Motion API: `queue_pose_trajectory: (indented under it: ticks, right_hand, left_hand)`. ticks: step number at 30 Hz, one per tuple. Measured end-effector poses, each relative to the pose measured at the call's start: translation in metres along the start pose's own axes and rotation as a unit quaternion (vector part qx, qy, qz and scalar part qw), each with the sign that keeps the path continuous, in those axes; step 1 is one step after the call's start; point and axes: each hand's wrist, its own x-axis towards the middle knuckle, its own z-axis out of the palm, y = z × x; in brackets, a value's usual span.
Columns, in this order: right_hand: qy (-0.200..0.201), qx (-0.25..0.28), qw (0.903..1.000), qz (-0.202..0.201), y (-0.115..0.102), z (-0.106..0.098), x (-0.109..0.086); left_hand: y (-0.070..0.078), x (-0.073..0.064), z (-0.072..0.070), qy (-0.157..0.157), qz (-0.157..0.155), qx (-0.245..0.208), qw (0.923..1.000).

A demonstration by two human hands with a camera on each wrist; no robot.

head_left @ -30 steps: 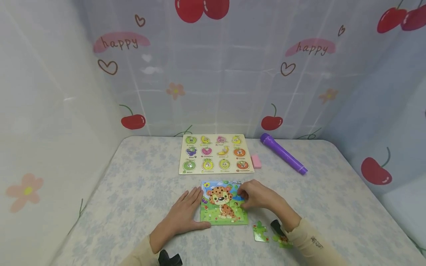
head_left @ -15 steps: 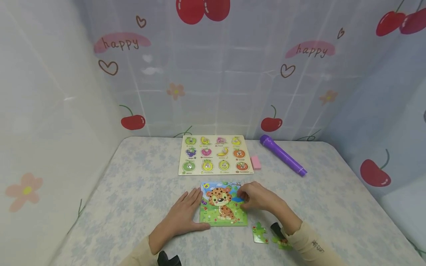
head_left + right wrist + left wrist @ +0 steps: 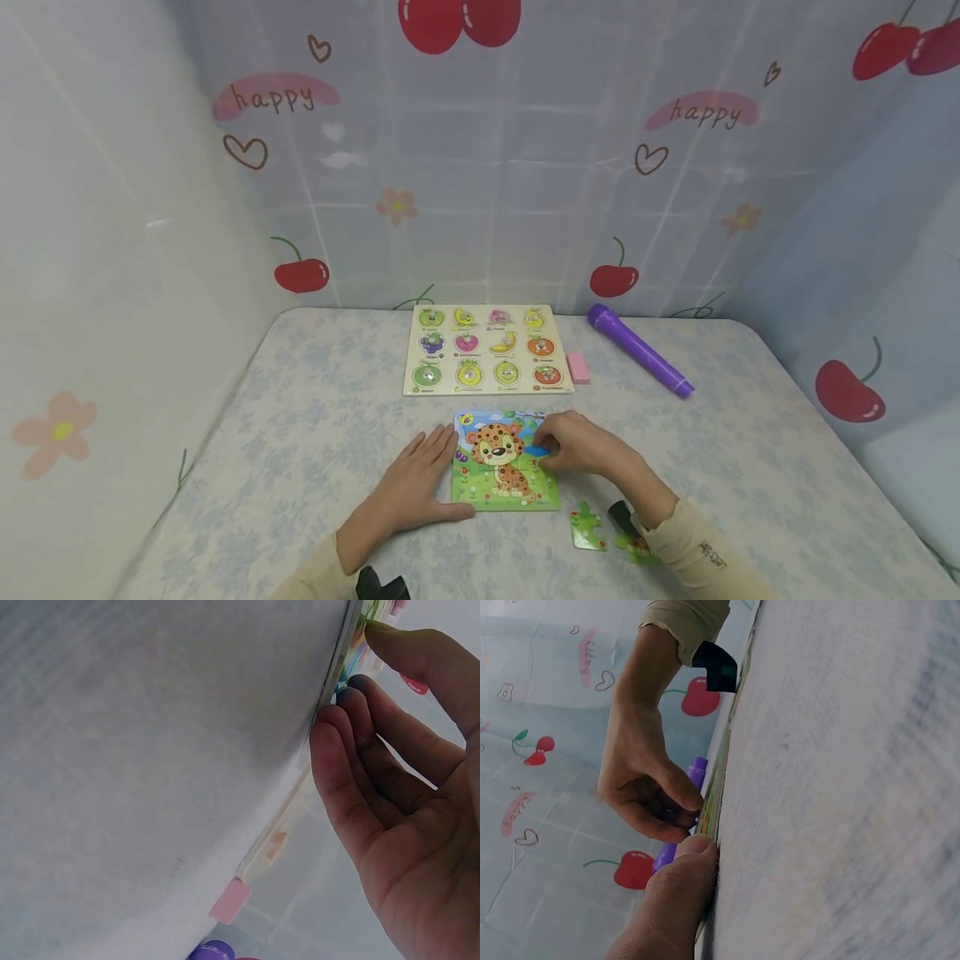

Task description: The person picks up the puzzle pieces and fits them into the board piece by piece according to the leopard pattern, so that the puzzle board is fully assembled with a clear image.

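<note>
A square leopard puzzle (image 3: 480, 492) lies on the table in front of the person. My left hand (image 3: 416, 483) rests flat at its left edge, fingers extended, thumb along the near left corner. At the right edge, my right hand (image 3: 588, 446) touches the puzzle's face with bent fingers. In the right wrist view its thumb (image 3: 420, 656) and index fingertip stand apart on the picture, with the other fingers (image 3: 341, 776) beside the board's edge. A green puzzle piece (image 3: 587, 527) lies near the right forearm, beside another piece (image 3: 636, 547) partly hidden by the sleeve.
Behind the puzzle lies a fruit peg board (image 3: 485, 360), with a pink block (image 3: 577, 367) at its right side. A purple toy microphone (image 3: 639, 348) lies at the back right. A cherry-print curtain (image 3: 495, 175) closes off the table's far side.
Both hands keep nearly the same place over the last second, and the puzzle and loose pieces stay put. The head view shifts only slightly.
</note>
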Motion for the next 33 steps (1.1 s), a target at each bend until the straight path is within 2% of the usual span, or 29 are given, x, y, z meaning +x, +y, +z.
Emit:
queue_pose_trajectory:
  ticks: [13, 25, 33]
  right_hand:
    - [-0.005, -0.007, 0.9998, 0.019, -0.001, 0.001, -0.001]
    - [0.01, 0.001, 0.9998, 0.015, 0.003, 0.0, -0.011]
    - [0.004, 0.006, 0.9997, 0.025, 0.004, -0.004, -0.019]
  left_hand:
    - [-0.002, 0.001, -0.002, -0.005, -0.001, 0.001, 1.0]
    - [-0.001, 0.001, 0.002, 0.002, 0.0, 0.006, 1.0]
    - [-0.001, 0.001, 0.001, 0.0, 0.001, 0.003, 1.0]
